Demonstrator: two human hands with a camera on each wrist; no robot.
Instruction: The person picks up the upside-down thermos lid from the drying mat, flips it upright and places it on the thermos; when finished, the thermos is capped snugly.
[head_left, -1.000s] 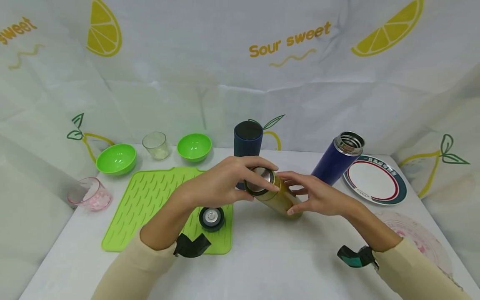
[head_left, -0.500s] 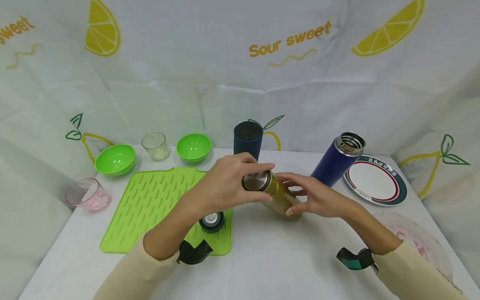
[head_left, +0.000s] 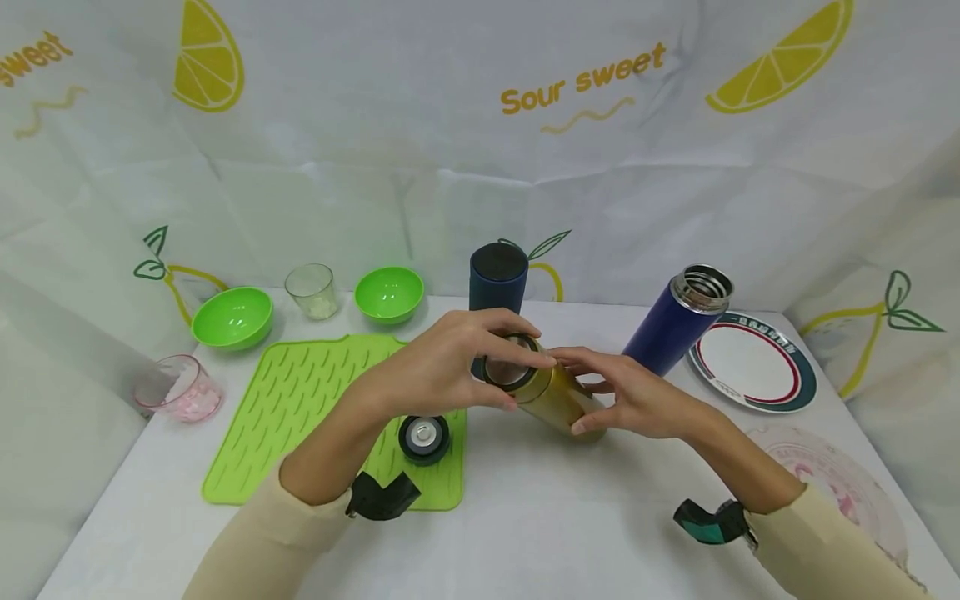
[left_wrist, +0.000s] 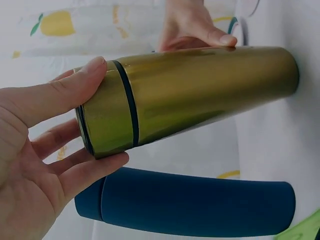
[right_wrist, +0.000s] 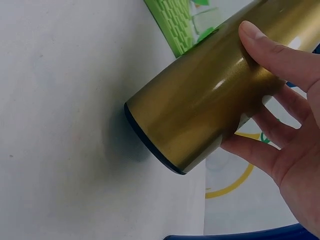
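Note:
A gold thermos bottle (head_left: 564,398) leans to the left over the table in the head view. My left hand (head_left: 442,362) pinches its lid (left_wrist: 111,111) between thumb and fingers. A dark ring runs between lid and body. Lower down, my right hand (head_left: 637,392) grips the body, thumb on one side and fingers on the other, as the right wrist view also shows. The bottle's dark-rimmed base (right_wrist: 152,150) is tilted close to the table; whether it touches cannot be told. Behind my left hand stands a dark blue thermos (head_left: 498,279), partly covered.
An open-mouthed blue thermos (head_left: 667,325) stands to the right, beside a rimmed plate (head_left: 746,362) and a pinkish plate (head_left: 832,475). A black stopper (head_left: 423,439) lies on a green mat (head_left: 300,417). Green bowls (head_left: 232,319) and glasses (head_left: 311,292) stand at the back left.
My left hand turned on the lid half a second ago, and its fingers have since swung back around the lid. The bottle and my right hand have barely moved.

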